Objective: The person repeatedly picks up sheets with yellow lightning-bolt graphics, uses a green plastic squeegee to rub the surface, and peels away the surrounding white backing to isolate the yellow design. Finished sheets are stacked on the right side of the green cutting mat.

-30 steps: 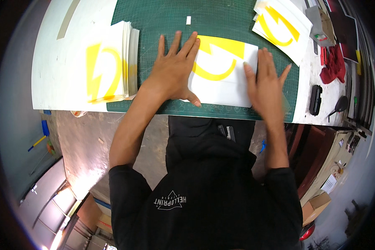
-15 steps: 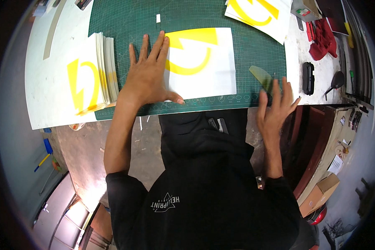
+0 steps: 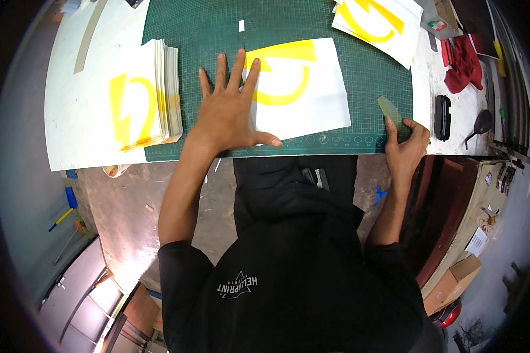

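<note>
A white sheet (image 3: 330, 88) with a yellow printed shape lies on the green cutting mat (image 3: 200, 29) in front of me. My left hand (image 3: 225, 120) rests over the sheet's left edge, fingers spread and thumb along its lower edge. At the mat's lower right corner, my right hand (image 3: 407, 147) has its thumb and fingers closed on a thin, translucent yellow-green scraper (image 3: 388, 109), whose rounded end points up and left. My fingers cover the scraper's lower part.
Left of my left hand stands a thick stack of similar printed sheets (image 3: 150, 112). More printed sheets (image 3: 377, 23) lie at the far right of the mat. Beyond its right edge are a red cloth (image 3: 466, 67), a black case (image 3: 443, 117) and a black spoon-shaped thing (image 3: 482, 122).
My right hand has gone from spread fingers beside the scraper to a grip on it. My left hand stays spread on the sheet. The whole view has shifted slightly.
</note>
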The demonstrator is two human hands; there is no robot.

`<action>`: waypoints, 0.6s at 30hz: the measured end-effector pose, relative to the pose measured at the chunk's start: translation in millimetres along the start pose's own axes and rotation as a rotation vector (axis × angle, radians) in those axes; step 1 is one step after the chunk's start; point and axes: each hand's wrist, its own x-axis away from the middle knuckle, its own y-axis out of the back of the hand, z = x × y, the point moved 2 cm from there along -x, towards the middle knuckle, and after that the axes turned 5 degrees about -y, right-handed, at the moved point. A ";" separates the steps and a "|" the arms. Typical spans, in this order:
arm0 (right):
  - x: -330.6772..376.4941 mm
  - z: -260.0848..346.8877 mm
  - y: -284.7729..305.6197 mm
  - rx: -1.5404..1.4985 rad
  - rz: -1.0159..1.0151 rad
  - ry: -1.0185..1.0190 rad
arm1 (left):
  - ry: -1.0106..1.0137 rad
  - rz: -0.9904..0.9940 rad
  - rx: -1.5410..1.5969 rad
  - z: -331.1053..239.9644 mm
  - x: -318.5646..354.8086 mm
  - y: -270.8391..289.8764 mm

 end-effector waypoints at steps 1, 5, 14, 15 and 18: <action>-2.9 -7.6 -1.1 -0.082 0.067 -0.035 | -0.005 0.001 0.008 0.1 0.2 2.6; 14.6 10.6 8.4 -0.531 0.090 -0.130 | 0.015 -0.024 0.001 3.3 -1.2 -6.1; 115.8 130.5 -7.1 -0.735 0.302 0.245 | 0.020 -0.057 0.063 -0.7 -3.6 -6.7; 110.8 121.5 -6.2 -0.679 0.272 0.223 | 0.030 -0.053 0.056 -0.7 -2.2 -7.5; 80.0 74.0 2.9 -0.567 0.196 0.096 | 0.055 -0.039 0.043 -0.6 -0.5 -6.5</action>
